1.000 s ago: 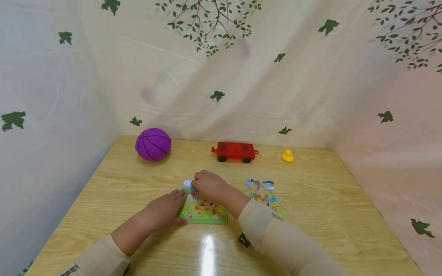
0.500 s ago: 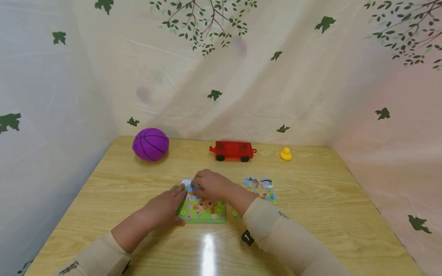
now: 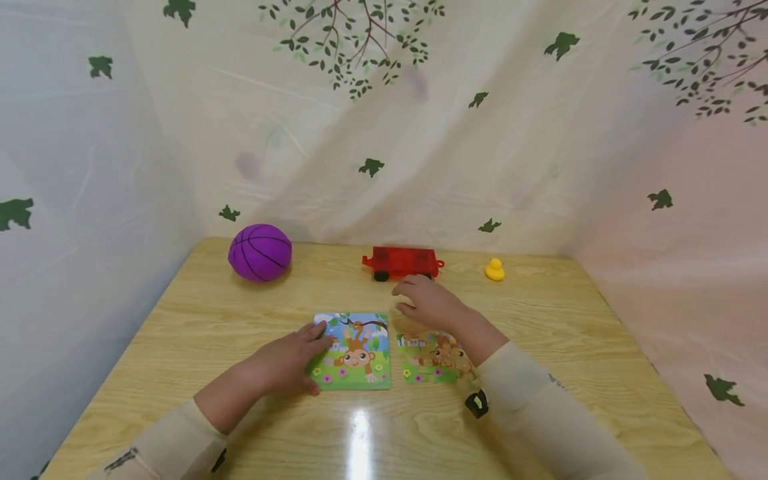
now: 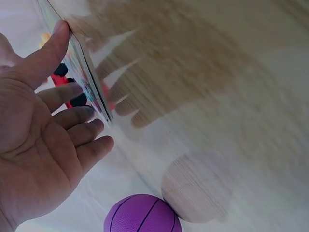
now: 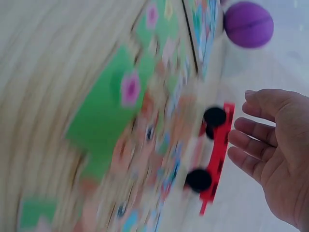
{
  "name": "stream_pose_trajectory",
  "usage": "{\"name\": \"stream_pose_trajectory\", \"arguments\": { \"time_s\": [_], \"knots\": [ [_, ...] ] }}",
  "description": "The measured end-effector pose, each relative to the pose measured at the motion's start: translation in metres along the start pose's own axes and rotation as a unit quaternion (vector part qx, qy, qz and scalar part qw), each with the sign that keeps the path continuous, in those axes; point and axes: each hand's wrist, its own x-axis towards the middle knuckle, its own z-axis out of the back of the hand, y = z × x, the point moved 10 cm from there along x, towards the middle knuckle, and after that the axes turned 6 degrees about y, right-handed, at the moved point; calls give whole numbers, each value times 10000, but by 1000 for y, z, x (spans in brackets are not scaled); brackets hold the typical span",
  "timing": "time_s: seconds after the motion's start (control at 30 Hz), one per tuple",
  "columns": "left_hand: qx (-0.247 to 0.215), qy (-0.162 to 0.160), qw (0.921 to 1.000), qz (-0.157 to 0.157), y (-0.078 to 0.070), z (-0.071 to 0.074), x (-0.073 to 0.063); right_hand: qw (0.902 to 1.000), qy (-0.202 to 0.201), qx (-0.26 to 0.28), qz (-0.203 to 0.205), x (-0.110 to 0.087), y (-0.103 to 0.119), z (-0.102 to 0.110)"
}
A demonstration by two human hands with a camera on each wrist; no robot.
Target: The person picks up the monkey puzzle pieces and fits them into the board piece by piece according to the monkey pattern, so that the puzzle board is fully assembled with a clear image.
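Note:
A square monkey picture puzzle (image 3: 354, 363) lies flat on the table in the head view. My left hand (image 3: 287, 360) rests along its left side, fingertips over the upper left of the picture and thumb at the near corner. In the left wrist view the thumb (image 4: 60, 36) meets the board's edge (image 4: 91, 72). To the right of the board, loose jigsaw pieces (image 3: 420, 363) form a partly spread monkey picture. Above their far side hovers my right hand (image 3: 435, 307), fingers loosely bent and holding nothing. Its forearm and hand cover some pieces.
A purple basketball (image 3: 261, 253) stands at the table's back left. Behind the right hand is a red toy wagon (image 3: 403, 262) with black wheels, and a yellow rubber duck (image 3: 495, 269) sits farther right. A leaf-printed cloth (image 3: 312, 167) hangs behind the table.
My right hand has left the board's upper part and moved right, over the loose pieces, uncovering the board's picture. The left hand stays at the board's left side.

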Motion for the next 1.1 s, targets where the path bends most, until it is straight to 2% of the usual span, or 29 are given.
{"name": "stream_pose_trajectory", "arguments": {
  "time_s": [0.23, 0.4, 0.6, 0.9, 1.1],
  "knots": [
    [-36, 148, 9998, 96, 5, -2, 2, 9997, 91, -90, -223, -27, -42, -10],
    [-93, 234, 9997, 36, 2, -1, 2, 9989, 256, -137, -357, -44, -61, -16],
    [-120, 352, 9993, 64, 2, -1, 2, 9996, 210, -47, -161, -52, -62, -15],
    [-15, 546, 9984, 166, 3, -4, 6, 9990, 280, -314, -171, -54, -63, -20],
    [45, 641, 9977, 194, 3, -4, 7, 9981, 226, -568, 21, -53, -60, -21]
  ]
}}
